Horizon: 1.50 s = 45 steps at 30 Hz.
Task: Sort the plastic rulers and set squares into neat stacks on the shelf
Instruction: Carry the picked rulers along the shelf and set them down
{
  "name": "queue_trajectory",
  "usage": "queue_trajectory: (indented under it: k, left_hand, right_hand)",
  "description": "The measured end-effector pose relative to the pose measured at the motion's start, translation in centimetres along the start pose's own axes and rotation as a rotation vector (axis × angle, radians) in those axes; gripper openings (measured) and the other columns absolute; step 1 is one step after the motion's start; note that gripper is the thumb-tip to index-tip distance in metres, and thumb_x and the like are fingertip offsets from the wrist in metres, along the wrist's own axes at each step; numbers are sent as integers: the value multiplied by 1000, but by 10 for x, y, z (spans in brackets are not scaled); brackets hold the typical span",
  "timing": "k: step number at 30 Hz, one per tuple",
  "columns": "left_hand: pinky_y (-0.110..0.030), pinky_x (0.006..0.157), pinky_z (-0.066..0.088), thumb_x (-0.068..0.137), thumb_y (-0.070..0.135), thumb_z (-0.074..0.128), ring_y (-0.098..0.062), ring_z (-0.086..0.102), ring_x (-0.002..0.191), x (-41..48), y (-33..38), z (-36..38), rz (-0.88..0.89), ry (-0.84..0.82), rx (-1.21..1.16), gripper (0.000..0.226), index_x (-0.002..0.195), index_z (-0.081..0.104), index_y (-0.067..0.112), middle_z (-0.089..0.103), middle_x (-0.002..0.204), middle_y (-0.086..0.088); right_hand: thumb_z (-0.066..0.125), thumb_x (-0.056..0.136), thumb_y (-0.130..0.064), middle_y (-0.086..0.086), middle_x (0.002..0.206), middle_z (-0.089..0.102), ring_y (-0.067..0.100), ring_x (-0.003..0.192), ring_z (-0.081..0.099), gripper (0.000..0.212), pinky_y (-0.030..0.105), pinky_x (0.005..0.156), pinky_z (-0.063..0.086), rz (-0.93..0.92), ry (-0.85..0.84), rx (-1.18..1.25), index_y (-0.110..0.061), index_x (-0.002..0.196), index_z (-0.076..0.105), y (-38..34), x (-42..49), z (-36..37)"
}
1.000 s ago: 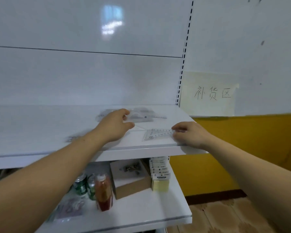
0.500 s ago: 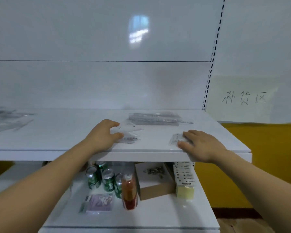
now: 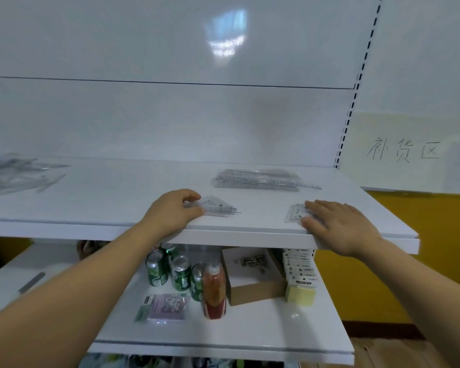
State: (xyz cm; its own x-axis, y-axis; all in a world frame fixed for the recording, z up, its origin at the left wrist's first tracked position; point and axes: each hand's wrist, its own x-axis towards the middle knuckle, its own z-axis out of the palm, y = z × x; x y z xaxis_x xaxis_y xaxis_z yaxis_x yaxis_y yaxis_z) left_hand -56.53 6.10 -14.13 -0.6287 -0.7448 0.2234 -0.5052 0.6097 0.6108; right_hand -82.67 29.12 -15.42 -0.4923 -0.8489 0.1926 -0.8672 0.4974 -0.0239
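On the white upper shelf (image 3: 117, 197) lie clear plastic pieces. My left hand (image 3: 171, 208) rests near the front edge, its curled fingers holding a small stack of clear set squares (image 3: 218, 207). My right hand (image 3: 337, 221) lies flat on the shelf at the right, fingers straight, pressing on another clear set square (image 3: 296, 212). A neat stack of clear rulers (image 3: 260, 179) lies behind, between the two hands. A loose pile of clear rulers and set squares (image 3: 14, 173) sits at the shelf's far left.
The lower shelf (image 3: 250, 338) carries green cans (image 3: 179, 273), a red bottle (image 3: 214, 290), a cardboard box (image 3: 252, 274), yellow note packs (image 3: 300, 282) and a purple packet (image 3: 168, 306). A paper sign (image 3: 404, 152) hangs on the wall at right.
The view has swung left and down, bringing the far-left pile into sight. My left hand drew a set square stack toward the front edge; my right hand stayed flat on its set square.
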Motion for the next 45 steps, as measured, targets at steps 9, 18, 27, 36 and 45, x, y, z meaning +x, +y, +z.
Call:
queue_trajectory:
  k: [9, 18, 27, 36, 45]
  left_hand:
    - [-27, 99, 33, 89, 37, 61, -17, 43, 128, -7, 9, -15, -2, -62, 107, 53, 137, 44, 22, 46, 142, 0]
    - [-30, 109, 26, 91, 44, 55, -18, 34, 136, -29, -65, -91, -30, -121, 297, 57, 141, 39, 22, 33, 151, 1]
    - [-31, 109, 30, 89, 50, 55, -18, 36, 134, -59, -231, -247, -231, -35, 454, 58, 139, 41, 25, 35, 150, 4]
    - [-39, 113, 27, 88, 54, 52, -21, 30, 139, -45, -335, -332, -386, -19, 523, 69, 146, 29, 25, 27, 154, 2]
    - [-46, 117, 15, 86, 67, 41, -23, 9, 146, 13, -403, -366, -515, 14, 568, 80, 150, 9, 32, 3, 160, 1]
  right_hand:
    - [26, 89, -69, -3, 154, 30, 19, 140, 28, 72, 38, 113, 23, -117, -23, 13, -27, 147, 28, -32, 23, -37]
    - [28, 90, -69, 2, 156, 24, 24, 142, 25, 73, 40, 114, 21, -302, -102, 25, -26, 148, 25, -209, 81, -47]
    - [32, 93, -64, 1, 157, 21, 22, 143, 22, 71, 38, 115, 20, -496, -268, 129, -22, 150, 22, -452, 138, -41]
    - [33, 93, -62, 0, 157, 21, 22, 143, 21, 70, 37, 114, 20, -654, -287, 104, -23, 150, 24, -604, 204, -22]
    - [39, 94, -55, 5, 154, 29, 24, 138, 31, 65, 33, 108, 28, -746, -281, 126, -22, 148, 27, -699, 307, 1]
